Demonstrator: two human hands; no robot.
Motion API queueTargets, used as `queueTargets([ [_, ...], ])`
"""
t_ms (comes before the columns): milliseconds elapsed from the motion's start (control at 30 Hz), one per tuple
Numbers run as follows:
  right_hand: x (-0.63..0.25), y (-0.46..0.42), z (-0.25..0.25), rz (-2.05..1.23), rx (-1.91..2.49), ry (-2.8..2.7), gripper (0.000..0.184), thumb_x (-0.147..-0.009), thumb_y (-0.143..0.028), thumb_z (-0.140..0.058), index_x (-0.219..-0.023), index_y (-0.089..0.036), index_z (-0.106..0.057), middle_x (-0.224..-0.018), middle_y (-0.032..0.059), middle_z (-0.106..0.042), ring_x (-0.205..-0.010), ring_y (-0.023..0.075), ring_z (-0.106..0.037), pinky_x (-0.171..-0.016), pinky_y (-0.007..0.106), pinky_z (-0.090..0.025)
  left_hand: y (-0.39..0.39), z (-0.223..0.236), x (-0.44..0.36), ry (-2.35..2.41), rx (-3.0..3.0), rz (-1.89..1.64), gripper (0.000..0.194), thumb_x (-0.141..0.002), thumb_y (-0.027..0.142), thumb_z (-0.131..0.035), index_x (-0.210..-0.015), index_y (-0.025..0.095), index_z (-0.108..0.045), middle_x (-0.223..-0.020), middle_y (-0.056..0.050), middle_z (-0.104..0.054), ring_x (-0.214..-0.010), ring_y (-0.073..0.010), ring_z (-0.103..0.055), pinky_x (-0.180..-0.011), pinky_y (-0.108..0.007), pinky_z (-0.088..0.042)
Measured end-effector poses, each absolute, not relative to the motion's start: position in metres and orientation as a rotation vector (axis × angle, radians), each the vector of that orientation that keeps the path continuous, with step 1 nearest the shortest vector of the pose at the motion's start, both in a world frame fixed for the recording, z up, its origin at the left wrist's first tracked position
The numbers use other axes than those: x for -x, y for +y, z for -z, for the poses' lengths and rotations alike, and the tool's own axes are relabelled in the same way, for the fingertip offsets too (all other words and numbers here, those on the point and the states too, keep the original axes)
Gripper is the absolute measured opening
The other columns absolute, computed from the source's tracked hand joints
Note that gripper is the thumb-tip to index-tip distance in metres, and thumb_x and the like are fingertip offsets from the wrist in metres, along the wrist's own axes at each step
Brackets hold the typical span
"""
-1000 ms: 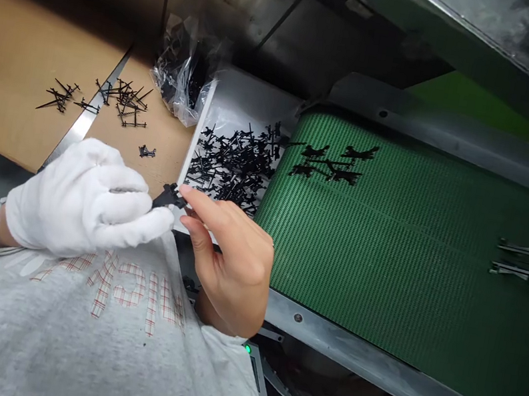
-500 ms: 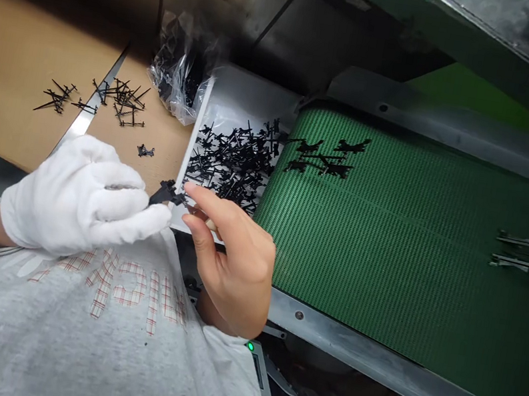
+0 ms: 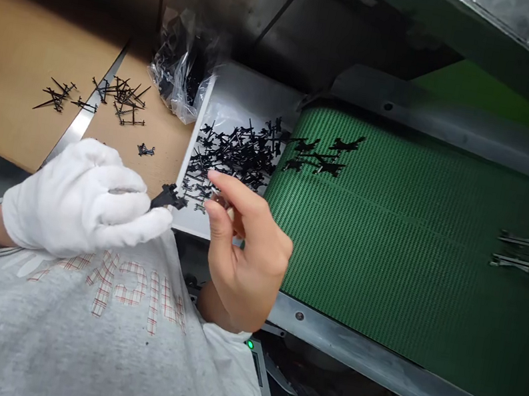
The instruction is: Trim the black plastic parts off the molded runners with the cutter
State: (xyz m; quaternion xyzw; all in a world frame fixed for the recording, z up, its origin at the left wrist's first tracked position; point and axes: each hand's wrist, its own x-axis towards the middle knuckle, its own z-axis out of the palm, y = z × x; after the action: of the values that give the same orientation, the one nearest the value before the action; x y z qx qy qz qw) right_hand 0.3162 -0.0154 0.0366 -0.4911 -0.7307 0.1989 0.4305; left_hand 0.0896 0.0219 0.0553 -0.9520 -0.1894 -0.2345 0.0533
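Observation:
My gloved left hand (image 3: 86, 199) is closed around a small black plastic part (image 3: 169, 197), whose notched end sticks out past the fingertips. To its right is my bare right hand (image 3: 250, 250), with the fingers curled and the index finger and thumb a little apart. A small shiny thing (image 3: 218, 198) shows between those fingers, too hidden to name. Under and beyond the right fingertips, a white tray (image 3: 256, 92) holds a heap of thin black plastic parts (image 3: 237, 149).
A green conveyor belt (image 3: 376, 257) on the right carries several black parts (image 3: 327, 154) and a farther pair (image 3: 518, 250). Left lie a cardboard surface (image 3: 10, 47), loose black pieces (image 3: 129, 98), a metal strip (image 3: 78, 126) and a clear plastic bag (image 3: 182, 69).
My right hand has moved right, away from the black part in my left hand, so a gap now shows between them. My left hand has stayed nearly still.

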Motion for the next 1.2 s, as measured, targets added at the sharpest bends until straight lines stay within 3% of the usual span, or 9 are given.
queueTargets([
  [133, -0.316, -0.015, -0.030, -0.721, 1.155, -1.690, 0.022, -0.102, -0.033, -0.058, -0.120, -0.024, -0.067, -0.089, 0.0007, -0.069, -0.066, 0.0115, -0.060, -0.057, 0.025, -0.052, 0.021, -0.055, -0.090, -0.605, 2.887, 0.706, 0.023, -0.095, 0.005, -0.049, -0.112, 0.019, -0.056, -0.066, 0.007, -0.061, -0.060, -0.0139, -0.052, -0.054, -0.030, -0.032],
  [267, -0.309, -0.009, -0.020, -0.980, 1.081, -1.608, 0.040, -0.095, -0.054, -0.064, -0.121, -0.023, -0.067, -0.073, -0.0044, -0.056, -0.056, 0.0095, -0.046, -0.050, 0.023, -0.044, 0.020, -0.053, -0.091, -0.649, 2.860, 0.723, 0.024, -0.095, 0.005, -0.049, -0.113, 0.019, -0.056, -0.064, 0.008, -0.058, -0.062, -0.0136, -0.049, -0.057, -0.030, -0.029],
  [533, -0.284, 0.013, -0.001, -1.318, 0.921, -1.394, 0.025, -0.096, -0.045, -0.065, -0.091, -0.022, -0.074, -0.088, 0.0011, -0.074, -0.058, 0.0086, -0.053, -0.051, 0.024, -0.043, 0.026, -0.028, -0.088, -0.848, 2.974, 0.787, 0.024, -0.097, 0.010, -0.050, -0.110, 0.026, -0.063, -0.063, 0.007, -0.057, -0.055, -0.0126, -0.045, -0.059, -0.032, -0.023],
  [633, -0.278, 0.018, 0.008, -1.423, 0.883, -1.251, 0.023, -0.093, -0.045, -0.068, -0.090, -0.022, -0.073, -0.078, -0.0002, -0.070, -0.054, 0.0081, -0.050, -0.049, 0.024, -0.042, 0.028, -0.023, -0.083, -1.215, 3.246, 0.895, 0.019, -0.101, 0.030, -0.051, -0.100, 0.025, -0.069, -0.062, 0.005, -0.060, -0.052, -0.0098, -0.046, -0.056, -0.029, -0.031],
  [767, -0.271, 0.020, 0.015, -1.511, 0.850, -1.185, 0.025, -0.091, -0.047, -0.070, -0.089, -0.023, -0.072, -0.075, -0.0016, -0.067, -0.056, 0.0083, -0.052, -0.052, 0.024, -0.044, 0.025, -0.021, -0.073, -2.331, 3.143, 1.095, 0.035, -0.091, 0.048, -0.064, -0.108, 0.017, -0.068, -0.095, -0.006, -0.076, -0.080, -0.0164, -0.069, -0.072, -0.028, -0.053],
  [833, -0.265, 0.021, 0.019, -1.509, 0.873, -1.254, 0.022, -0.092, -0.045, -0.069, -0.089, -0.023, -0.073, -0.080, -0.0005, -0.069, -0.060, 0.0094, -0.054, -0.057, 0.025, -0.046, 0.023, -0.016, -0.071, -2.675, 3.124, 1.046, 0.035, -0.091, 0.048, -0.060, -0.105, 0.017, -0.068, -0.098, -0.008, -0.075, -0.087, -0.0194, -0.070, -0.076, -0.030, -0.055],
  [1000, -0.245, 0.028, 0.044, -1.532, 0.989, -1.434, 0.021, -0.093, -0.041, -0.063, -0.094, -0.023, -0.075, -0.090, 0.0018, -0.073, -0.071, 0.0128, -0.058, -0.065, 0.026, -0.047, 0.029, 0.020, -0.065, -2.984, 3.108, 0.942, 0.037, -0.083, 0.053, -0.065, -0.090, 0.017, -0.069, -0.086, -0.004, -0.071, -0.078, -0.0196, -0.065, -0.070, -0.030, -0.054],
  [1133, -0.234, 0.040, 0.073, -1.688, 1.087, -1.305, 0.026, -0.086, -0.037, -0.070, -0.107, -0.023, -0.074, -0.093, 0.0010, -0.069, -0.079, 0.0130, -0.057, -0.068, 0.025, -0.045, 0.039, 0.065, -0.040, -3.012, 2.847, 0.383, 0.036, -0.094, 0.048, -0.052, -0.102, 0.018, -0.069, -0.096, -0.006, -0.074, -0.089, -0.0202, -0.068, -0.078, -0.030, -0.055],
  [1200, -0.234, 0.042, 0.087, -1.763, 1.144, -1.182, 0.032, -0.082, -0.037, -0.074, -0.111, -0.023, -0.072, -0.086, -0.0016, -0.062, -0.070, 0.0103, -0.051, -0.061, 0.023, -0.040, 0.044, 0.086, -0.023, -3.005, 2.750, 0.198, 0.034, -0.095, 0.045, -0.057, -0.102, 0.016, -0.071, -0.096, -0.008, -0.074, -0.090, -0.0214, -0.068, -0.080, -0.033, -0.056],
])
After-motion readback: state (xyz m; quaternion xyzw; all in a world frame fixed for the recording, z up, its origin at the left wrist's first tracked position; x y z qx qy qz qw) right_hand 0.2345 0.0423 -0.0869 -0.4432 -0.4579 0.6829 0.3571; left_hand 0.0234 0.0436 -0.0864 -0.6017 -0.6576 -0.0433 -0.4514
